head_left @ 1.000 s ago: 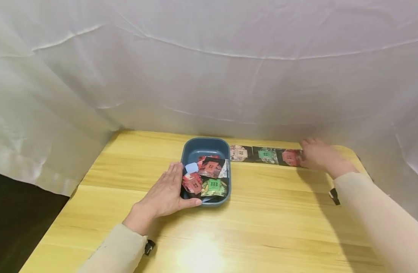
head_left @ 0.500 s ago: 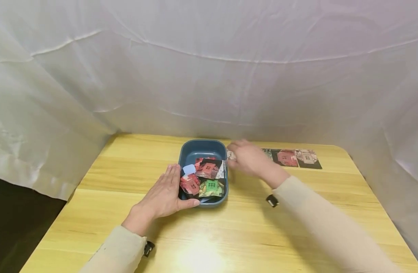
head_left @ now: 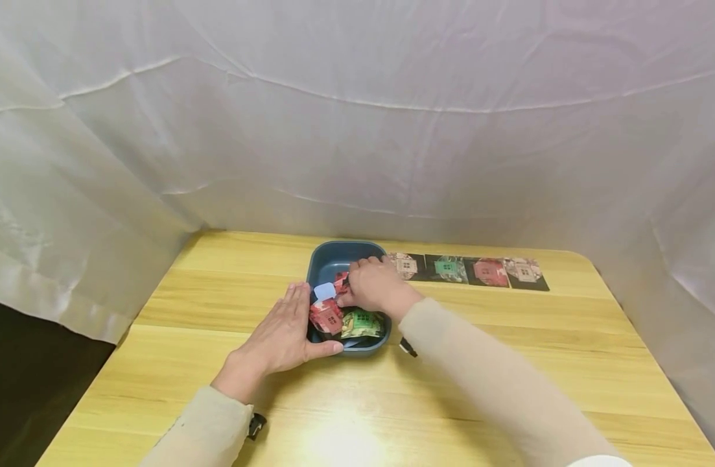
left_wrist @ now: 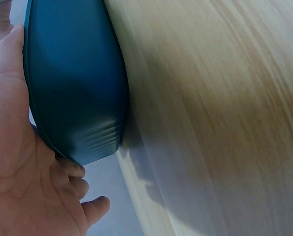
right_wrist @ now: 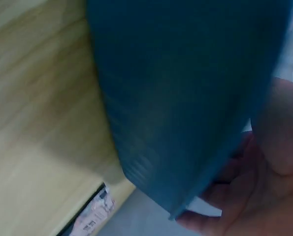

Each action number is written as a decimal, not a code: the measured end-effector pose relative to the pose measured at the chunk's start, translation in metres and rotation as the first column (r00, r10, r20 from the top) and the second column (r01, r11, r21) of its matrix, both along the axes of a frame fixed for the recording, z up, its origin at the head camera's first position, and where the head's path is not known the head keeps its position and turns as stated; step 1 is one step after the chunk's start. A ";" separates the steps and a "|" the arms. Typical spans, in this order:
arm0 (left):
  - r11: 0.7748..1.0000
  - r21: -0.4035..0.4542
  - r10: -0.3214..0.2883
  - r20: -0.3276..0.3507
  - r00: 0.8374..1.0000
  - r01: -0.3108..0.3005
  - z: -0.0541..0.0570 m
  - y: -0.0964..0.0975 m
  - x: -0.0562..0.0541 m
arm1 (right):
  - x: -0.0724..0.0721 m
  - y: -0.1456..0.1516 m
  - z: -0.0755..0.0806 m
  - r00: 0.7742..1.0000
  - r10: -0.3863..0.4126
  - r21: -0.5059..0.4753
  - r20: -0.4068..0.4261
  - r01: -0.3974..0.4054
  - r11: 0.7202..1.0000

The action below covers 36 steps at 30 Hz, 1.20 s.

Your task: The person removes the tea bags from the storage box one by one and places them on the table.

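Note:
A dark blue plastic bin [head_left: 334, 250] stands at the table's back edge with several small printed sachets inside. My left hand [head_left: 275, 334] rests along its left wall, fingers straight and thumb over the front rim. Inside the bin, my right hand [head_left: 377, 285] bends down over the sachets; its fingertips are largely hidden, so any hold cannot be made out. A red-labelled sachet [head_left: 327, 316], a green-labelled sachet [head_left: 362, 324] and a pale blue rounded piece [head_left: 325, 290] show around it. In the right wrist view, the bin's wall [right_wrist: 171, 108] covers most of the fingers.
Right of the bin, a row of flat square sachets runs along the back edge: a pale one [head_left: 406, 264], a green one [head_left: 448, 267], a red one [head_left: 490, 272] and another pale one [head_left: 527, 272]. A whitish curtain [head_left: 357, 162] hangs behind the wooden table [head_left: 480, 337].
My right hand has left the right end of the row, passed over its left end, and come down into the bin. The rightmost pale sachet is now uncovered. My left hand stays put.

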<state>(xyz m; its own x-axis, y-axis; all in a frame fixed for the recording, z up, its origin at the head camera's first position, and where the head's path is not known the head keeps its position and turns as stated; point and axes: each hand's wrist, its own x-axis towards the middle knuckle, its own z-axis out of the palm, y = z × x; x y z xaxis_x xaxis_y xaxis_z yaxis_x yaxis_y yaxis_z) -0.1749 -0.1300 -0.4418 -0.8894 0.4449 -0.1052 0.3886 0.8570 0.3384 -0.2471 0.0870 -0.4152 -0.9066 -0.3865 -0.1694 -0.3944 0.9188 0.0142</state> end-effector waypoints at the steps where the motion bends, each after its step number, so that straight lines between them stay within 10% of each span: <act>1: 1.000 0.000 0.002 0.004 1.000 -0.002 0.000 0.000 0.000 | 0.000 -0.002 -0.001 1.000 -0.009 0.025 0.003 0.008 1.000; 23: 1.000 0.006 0.006 0.013 1.000 -0.006 0.000 0.000 0.000 | -0.008 0.007 0.006 0.943 -0.111 -0.044 0.314 0.131 0.990; 36: 1.000 -0.005 0.013 0.023 1.000 -0.013 0.002 -0.001 0.000 | -0.013 0.002 0.004 0.922 -0.150 -0.041 0.358 0.175 0.984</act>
<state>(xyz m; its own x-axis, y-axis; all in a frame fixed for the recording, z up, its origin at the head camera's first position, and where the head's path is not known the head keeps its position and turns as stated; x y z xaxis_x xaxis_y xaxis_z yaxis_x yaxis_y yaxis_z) -0.1753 -0.1306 -0.4400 -0.8926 0.4323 -0.1279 0.3693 0.8638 0.3426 -0.2604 0.0886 -0.4114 -0.8449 -0.2615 -0.4666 -0.2072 0.9643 -0.1651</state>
